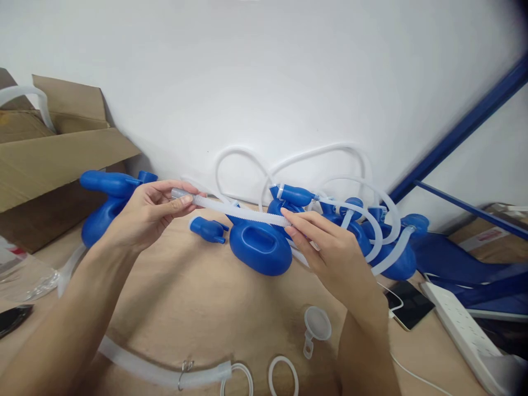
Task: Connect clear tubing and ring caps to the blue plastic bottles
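Note:
Between my two hands a white corrugated tube (239, 211) is stretched nearly level above the table. My left hand (150, 212) pinches its smooth, clear end, thumb on top. Near the other end, my right hand (325, 242) grips the tube between thumb and fingers. Just behind and below the tube, a blue plastic bottle with a handle hole (259, 247) lies on the table. A small blue spouted fitting (207, 229) rests to its left. In front lie a thicker translucent tube (144, 366) with a metal clip, a white ring (283, 377) and a round translucent cap (317, 323).
Several blue bottles with white hoses (388, 247) crowd the back right. Another blue bottle (109, 187) stands by an open cardboard box (61, 143) at left. A phone (410, 302) and a power strip (462, 330) lie at right, near a blue metal frame (462, 124).

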Tool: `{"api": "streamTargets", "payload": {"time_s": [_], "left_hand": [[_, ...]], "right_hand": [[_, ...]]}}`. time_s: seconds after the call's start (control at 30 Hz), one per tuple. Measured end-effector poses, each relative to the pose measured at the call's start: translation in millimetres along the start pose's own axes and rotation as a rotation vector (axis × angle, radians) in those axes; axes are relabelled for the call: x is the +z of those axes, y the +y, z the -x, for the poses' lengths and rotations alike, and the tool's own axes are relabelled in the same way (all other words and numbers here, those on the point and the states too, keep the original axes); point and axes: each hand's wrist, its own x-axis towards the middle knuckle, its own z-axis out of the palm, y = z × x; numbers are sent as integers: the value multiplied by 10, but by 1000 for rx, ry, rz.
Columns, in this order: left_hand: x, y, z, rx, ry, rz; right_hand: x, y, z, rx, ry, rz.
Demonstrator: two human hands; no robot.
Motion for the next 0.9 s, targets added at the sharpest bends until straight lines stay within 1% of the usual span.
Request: {"api": "streamTargets", "payload": {"time_s": [0.07,0.17,0.27,0.37,0.43,0.53,0.6,0.7,0.77,0.83,0.9], "left_hand": [[8,14,11,29,22,-15],[40,28,32,91,48,-20],[75,37,62,141,61,-26],[115,19,96,171,44,-63],[150,-16,113,191,13,-77],[224,-90,135,213,7,-55],[288,-141,155,186,7,-23],[396,-204,194,114,-20,23],[455,-231,212,84,-18,66],[482,-240,211,73,5,105],[470,-232,192,63,21,105]], "right_hand": [[-5,15,-2,0,-25,26],[-15,48,-12,-21,-22,-4],[-20,60,-22,-32,38,-76],[-4,44,-28,-103,89,-115],[14,32,-31,-146,101,-118],[39,21,-36,-137,157,-118],[63,4,-40,-132,159,-145],[131,-60,-44,-137,122,-159],[182,-114,-46,-136,153,-139],[199,-145,-47,-148,179,-124],[162,-129,-45,-152,135,-147]]}}
